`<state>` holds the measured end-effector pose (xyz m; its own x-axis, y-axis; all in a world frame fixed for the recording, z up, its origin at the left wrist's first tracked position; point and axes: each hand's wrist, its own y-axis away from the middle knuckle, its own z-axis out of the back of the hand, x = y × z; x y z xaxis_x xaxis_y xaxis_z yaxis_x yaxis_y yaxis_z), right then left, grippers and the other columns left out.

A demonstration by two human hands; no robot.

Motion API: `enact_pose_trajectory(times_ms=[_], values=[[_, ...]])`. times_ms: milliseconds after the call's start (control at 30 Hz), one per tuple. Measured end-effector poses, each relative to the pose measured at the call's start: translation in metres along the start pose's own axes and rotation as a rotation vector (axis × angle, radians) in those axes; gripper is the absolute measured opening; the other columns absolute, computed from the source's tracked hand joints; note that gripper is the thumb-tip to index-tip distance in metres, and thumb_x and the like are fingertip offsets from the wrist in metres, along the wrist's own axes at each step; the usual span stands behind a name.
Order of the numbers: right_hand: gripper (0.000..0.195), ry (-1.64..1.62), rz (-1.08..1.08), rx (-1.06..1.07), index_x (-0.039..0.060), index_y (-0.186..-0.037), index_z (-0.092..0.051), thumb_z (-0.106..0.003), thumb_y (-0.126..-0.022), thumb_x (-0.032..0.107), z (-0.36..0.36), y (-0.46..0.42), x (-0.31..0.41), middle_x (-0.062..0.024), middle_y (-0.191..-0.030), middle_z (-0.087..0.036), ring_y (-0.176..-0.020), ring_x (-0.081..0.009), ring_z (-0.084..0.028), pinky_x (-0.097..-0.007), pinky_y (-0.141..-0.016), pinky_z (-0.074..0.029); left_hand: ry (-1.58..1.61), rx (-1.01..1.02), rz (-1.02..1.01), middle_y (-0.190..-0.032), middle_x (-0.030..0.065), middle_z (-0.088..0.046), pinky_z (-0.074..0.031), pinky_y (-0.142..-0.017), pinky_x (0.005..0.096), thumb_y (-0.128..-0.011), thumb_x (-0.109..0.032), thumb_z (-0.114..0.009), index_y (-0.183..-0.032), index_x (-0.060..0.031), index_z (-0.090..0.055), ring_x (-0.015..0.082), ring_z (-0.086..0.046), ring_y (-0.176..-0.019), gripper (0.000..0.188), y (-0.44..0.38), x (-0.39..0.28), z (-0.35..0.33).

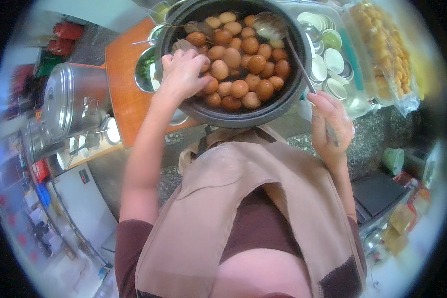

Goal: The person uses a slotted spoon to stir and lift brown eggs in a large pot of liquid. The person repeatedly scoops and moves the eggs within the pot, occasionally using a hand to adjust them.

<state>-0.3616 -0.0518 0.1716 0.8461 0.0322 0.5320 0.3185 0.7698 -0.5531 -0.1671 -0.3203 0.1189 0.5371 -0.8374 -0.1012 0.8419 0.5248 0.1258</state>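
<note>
A large dark pot holds many brown eggs in dark liquid. My left hand reaches over the pot's left side, fingers curled down beside the eggs and a brownish, leaf-like or cloth-like bundle; whether it grips anything is hidden. The handle of a metal ladle is held in my right hand, outside the pot at the lower right. Its bowl lies at the pot's upper right, among the eggs. Something like a thin clear glove seems to cover my right hand.
Metal bowls, one with chopped greens, stand left of the pot on an orange board. To the right are small dishes in a clear tub and a plastic bag of golden-brown food. A lidded steel container stands far left.
</note>
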Motion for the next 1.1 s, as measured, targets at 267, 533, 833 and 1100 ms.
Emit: enact_pose_trajectory(times_ms=[267,533,833,1100], values=[[0.03,0.396,0.28,0.19,0.0029,-0.105,-0.069,-0.066,-0.075,0.006,0.001,0.013,-0.012,-0.0147,-0.101,-0.068,-0.084,-0.027,-0.068,-0.0396,-0.078,-0.054,-0.191,0.035,-0.109,-0.109,0.0062,-0.062,-0.037,-0.092,0.0444,-0.066,-0.035,-0.085,-0.109,-0.014,-0.067,0.0273,-0.054,-0.109,0.051,0.015,-0.018,-0.014],[0.018,0.645,0.315,0.459,0.001,-0.089,-0.064,-0.059,-0.08,0.016,-0.05,0.016,0.024,-0.0135,-0.088,-0.063,-0.079,-0.0241,-0.061,-0.0346,-0.073,-0.047,-0.239,0.011,-0.17,-0.107,0.0064,-0.063,-0.038,-0.091,0.0432,-0.062,-0.032,-0.087,-0.103,-0.0112,-0.067,0.0265,-0.054,-0.108,0.05,0.01,-0.013,-0.02],[0.014,0.823,0.183,0.72,0.0105,-0.079,-0.067,-0.058,-0.083,0.021,-0.154,-0.013,0.073,-0.0044,-0.074,-0.063,-0.074,-0.0215,-0.061,-0.0362,-0.066,-0.042,-0.321,-0.017,-0.278,-0.105,0.0064,-0.061,-0.038,-0.089,0.0417,-0.068,-0.034,-0.082,-0.097,-0.0122,-0.069,0.0253,-0.054,-0.106,0.039,0.001,-0.007,-0.036],[0.019,0.509,-0.1,0.699,0.0036,-0.075,-0.074,-0.063,-0.077,0.02,-0.093,-0.13,0.111,-0.0171,-0.072,-0.07,-0.068,-0.0316,-0.071,-0.0407,-0.062,-0.059,-0.067,-0.008,-0.365,-0.103,0.0118,-0.068,-0.037,-0.092,0.0422,-0.069,-0.037,-0.077,-0.093,-0.0076,-0.074,0.0263,-0.057,-0.107,0.038,-0.002,0.007,-0.021]])
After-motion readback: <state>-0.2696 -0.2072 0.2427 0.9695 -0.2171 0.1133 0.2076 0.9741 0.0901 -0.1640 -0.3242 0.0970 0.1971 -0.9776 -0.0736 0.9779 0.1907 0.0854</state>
